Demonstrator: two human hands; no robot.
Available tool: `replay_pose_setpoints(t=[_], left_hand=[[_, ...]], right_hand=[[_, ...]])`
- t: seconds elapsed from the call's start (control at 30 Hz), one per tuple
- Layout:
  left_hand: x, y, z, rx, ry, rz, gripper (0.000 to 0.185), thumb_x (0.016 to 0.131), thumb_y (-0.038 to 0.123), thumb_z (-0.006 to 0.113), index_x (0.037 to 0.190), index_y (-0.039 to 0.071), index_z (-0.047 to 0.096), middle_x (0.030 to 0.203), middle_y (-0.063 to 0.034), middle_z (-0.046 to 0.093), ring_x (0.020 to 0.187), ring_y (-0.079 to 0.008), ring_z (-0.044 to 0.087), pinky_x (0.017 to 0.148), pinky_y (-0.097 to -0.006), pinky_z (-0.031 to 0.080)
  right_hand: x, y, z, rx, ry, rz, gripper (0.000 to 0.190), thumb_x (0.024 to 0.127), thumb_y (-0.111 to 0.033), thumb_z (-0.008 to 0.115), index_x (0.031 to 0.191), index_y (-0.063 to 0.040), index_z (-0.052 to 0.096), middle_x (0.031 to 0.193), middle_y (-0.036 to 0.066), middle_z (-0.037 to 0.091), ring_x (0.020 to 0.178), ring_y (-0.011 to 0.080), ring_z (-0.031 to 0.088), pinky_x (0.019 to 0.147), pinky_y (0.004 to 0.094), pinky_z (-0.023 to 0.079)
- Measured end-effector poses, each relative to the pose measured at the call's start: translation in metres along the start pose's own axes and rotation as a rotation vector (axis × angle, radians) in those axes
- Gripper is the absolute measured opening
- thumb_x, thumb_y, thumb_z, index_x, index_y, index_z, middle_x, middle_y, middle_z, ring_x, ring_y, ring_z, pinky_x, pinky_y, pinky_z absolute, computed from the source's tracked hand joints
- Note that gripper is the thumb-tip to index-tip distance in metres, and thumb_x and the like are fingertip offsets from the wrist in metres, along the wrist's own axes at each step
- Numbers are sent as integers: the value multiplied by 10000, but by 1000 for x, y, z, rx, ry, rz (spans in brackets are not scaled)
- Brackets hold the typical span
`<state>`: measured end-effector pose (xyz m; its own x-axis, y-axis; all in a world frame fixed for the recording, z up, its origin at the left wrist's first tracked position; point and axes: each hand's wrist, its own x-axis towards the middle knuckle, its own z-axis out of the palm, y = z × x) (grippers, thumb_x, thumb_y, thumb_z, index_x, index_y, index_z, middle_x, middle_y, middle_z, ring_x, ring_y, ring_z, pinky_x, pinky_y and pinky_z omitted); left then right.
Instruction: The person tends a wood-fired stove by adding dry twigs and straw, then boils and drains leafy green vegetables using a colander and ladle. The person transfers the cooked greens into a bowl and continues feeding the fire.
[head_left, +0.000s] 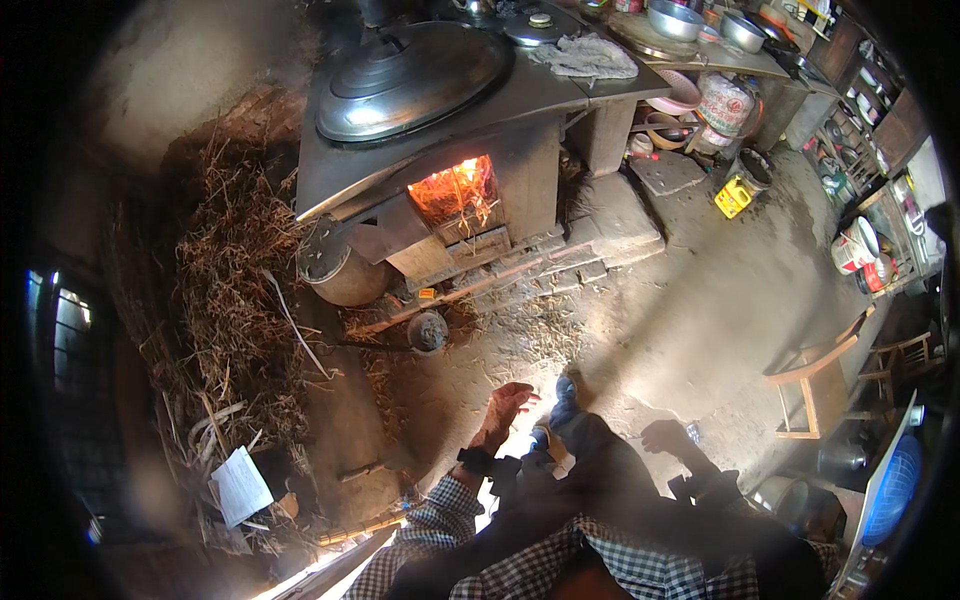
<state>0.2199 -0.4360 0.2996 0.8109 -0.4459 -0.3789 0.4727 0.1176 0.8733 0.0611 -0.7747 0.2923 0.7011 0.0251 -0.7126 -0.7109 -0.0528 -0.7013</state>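
My left hand (506, 409) is held over the floor before my legs, fingers loosely apart, with nothing in it. My right hand (670, 438) hangs to the right of my knee in deep shade; its fingers look loosely spread and no held object shows. Ahead stands a brick stove (529, 180) with straw burning in its fire opening (457, 191). A large domed metal lid (416, 82) covers the pot on top. In front of the stove, a long-handled ladle (427, 332) rests on the ground, and a small yellow box (427, 293) lies on the brick ledge.
Dry brush (236, 292) is heaped at the left, with a thin pale stick (292, 322) beside it. A round clay pot (345, 277) stands against the stove. Rightward are a yellow jug (733, 198), a bucket (752, 171), a wooden chair (814, 382) and a blue fan (892, 491).
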Motion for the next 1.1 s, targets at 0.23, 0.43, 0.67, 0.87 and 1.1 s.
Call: replay_pose_setpoints(t=[0.23,0.43,0.67,0.87,1.1], left_hand=[[-21,-12,69,-35,-244,-230,406,836,291,565,1037,-59,515,939,-156,594,841,-202,602,749,-303,488],[71,13,152,71,-176,-95,303,834,198,541,992,-61,538,867,-143,618,826,-207,612,724,-308,494],[177,42,356,285,-283,-127,191,849,112,519,907,-62,570,672,-74,579,618,-148,569,584,-270,446],[220,81,435,386,-295,-100,220,835,201,556,774,-10,577,623,-54,560,572,-119,540,531,-250,421],[310,127,444,223,-36,-154,194,806,169,612,790,-20,568,621,-62,563,504,-121,530,481,-235,434]], right_hand=[[2,-30,-35,-18,46,-155,217,815,-150,510,897,22,615,752,105,634,636,150,617,592,257,519],[24,-17,-127,-541,129,-590,219,790,-169,530,880,5,628,709,121,636,673,183,625,623,297,500],[-20,-3,-281,181,390,-247,216,792,-152,505,860,16,623,708,116,639,663,175,634,606,283,510],[18,-66,-363,-58,459,-296,230,800,-179,524,773,24,627,659,122,628,618,179,623,587,284,496],[79,-179,-430,-237,415,-384,227,802,-175,598,698,26,599,607,80,614,557,131,601,539,251,485]])
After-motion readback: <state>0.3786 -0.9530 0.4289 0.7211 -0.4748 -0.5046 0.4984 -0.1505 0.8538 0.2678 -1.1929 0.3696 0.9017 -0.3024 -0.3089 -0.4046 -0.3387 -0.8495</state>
